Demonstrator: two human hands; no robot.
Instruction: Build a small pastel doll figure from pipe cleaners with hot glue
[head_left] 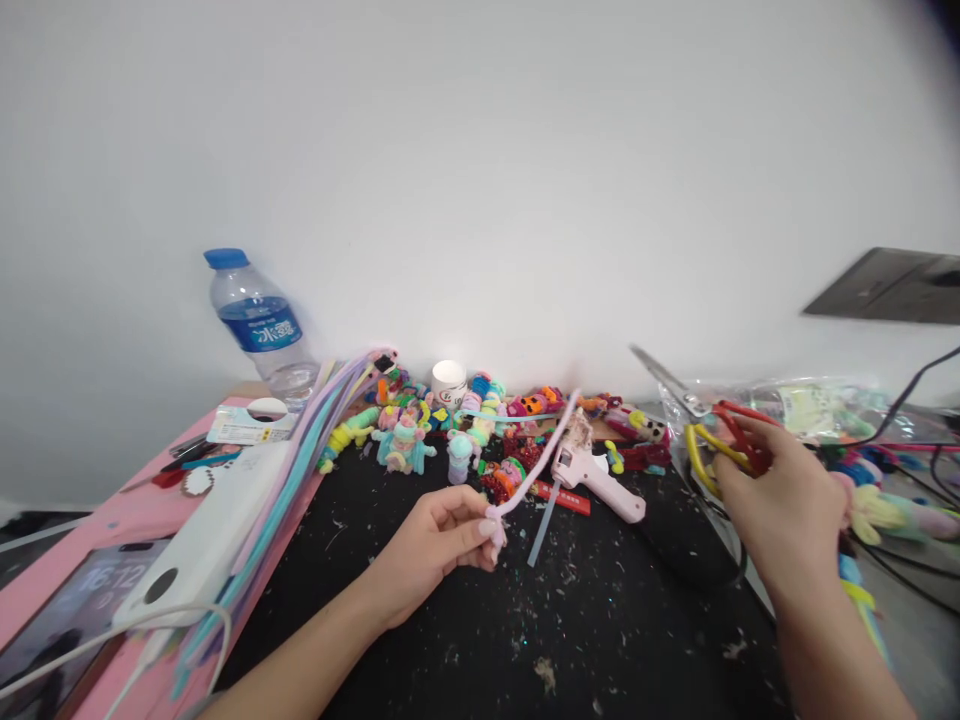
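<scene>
Pinched between the fingers of my left hand [442, 545] is a pale pink pipe cleaner [544, 455], twisted into a small knot at the fingertips with one long end sticking up to the right. My right hand [784, 500] grips a pair of scissors [724, 430] with red and yellow handles; the metal blades point up and left, away from the pipe cleaner. A pink hot glue gun [600, 480] lies on the black mat [600, 620] between my hands, a glue stick [544, 525] jutting from it.
Several fuzzy pipe-cleaner dolls [403, 443] line the wall beside a white paper cup [448, 382]. On the left are a water bottle [262, 325], a bundle of pastel pipe cleaners [300, 470], a white power strip-like box [202, 530] and a phone [75, 610]. Cables [911, 400] run at right.
</scene>
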